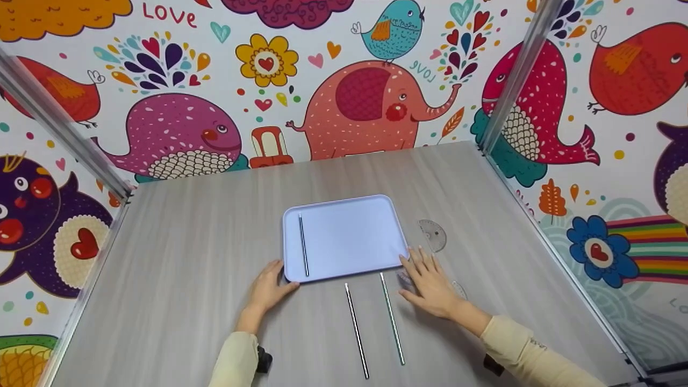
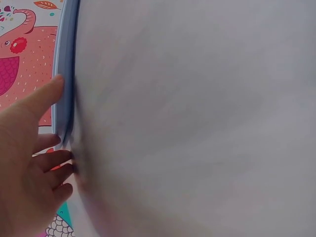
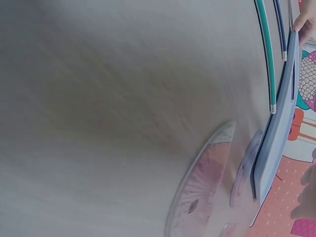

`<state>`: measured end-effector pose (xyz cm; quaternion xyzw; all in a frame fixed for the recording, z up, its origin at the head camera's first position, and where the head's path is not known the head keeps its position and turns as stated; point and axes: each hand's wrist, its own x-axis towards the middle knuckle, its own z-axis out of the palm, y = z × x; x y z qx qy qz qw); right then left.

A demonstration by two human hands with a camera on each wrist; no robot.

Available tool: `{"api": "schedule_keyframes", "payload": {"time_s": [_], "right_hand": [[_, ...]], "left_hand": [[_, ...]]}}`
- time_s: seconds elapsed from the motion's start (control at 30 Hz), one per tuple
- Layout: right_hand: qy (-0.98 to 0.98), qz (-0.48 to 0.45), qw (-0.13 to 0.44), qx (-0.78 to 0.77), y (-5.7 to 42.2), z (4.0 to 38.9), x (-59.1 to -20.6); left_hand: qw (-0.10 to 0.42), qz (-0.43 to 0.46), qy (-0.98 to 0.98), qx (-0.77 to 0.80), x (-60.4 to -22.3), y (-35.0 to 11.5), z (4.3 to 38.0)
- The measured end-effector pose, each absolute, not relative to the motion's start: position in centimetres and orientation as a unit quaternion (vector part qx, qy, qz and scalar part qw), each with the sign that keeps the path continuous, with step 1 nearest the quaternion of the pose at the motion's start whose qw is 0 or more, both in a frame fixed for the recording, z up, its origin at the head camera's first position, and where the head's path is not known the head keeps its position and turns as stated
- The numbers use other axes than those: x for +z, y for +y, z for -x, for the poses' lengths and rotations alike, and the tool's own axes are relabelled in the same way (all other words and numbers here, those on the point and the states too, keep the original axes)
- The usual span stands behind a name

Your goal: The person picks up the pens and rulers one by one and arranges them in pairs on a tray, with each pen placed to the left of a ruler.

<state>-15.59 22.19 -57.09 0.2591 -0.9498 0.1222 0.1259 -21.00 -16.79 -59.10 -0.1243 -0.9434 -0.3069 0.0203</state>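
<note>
A pale lavender tray (image 1: 349, 236) lies on the table with one dark pencil (image 1: 304, 244) in its left part. My left hand (image 1: 267, 290) holds the tray's near left corner, thumb along the near side and fingers by the left side; in the left wrist view, the thumb touches the tray's edge (image 2: 64, 98). At the near right corner, my right hand (image 1: 432, 287) has its fingers stretched out, fingertips touching the rim. Clear protractors lie partly hidden beneath it, one by the tray corner (image 1: 404, 277) and another protractor (image 3: 205, 187) farther right.
In front of the tray lie a dark pencil (image 1: 356, 330) and a green pencil (image 1: 392, 320), side by side. Another clear protractor (image 1: 433, 235) is just right of the tray. Decorated panels (image 1: 183, 134) wall the wood-grain table (image 1: 177, 279) at the back and sides.
</note>
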Motion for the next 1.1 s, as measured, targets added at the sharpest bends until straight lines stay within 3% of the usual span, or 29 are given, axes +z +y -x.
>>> {"api": "schedule_keyframes", "payload": {"time_s": [0.27, 0.83, 1.1], "right_hand": [[-0.957, -0.242, 0.101, 0.126, 24.0, 14.7, -57.3], [-0.951, -0.231, -0.079, 0.190, 27.9, 13.2, -56.6], [-0.940, -0.268, -0.078, 0.196, 29.2, 13.0, -56.3]], "left_hand": [[0.021, 0.128, -0.944, -0.303, -59.4, -16.9, 21.0], [0.012, 0.119, -0.944, -0.309, -59.2, -16.9, 20.9], [0.009, 0.114, -0.944, -0.309, -59.1, -16.7, 20.7]]}}
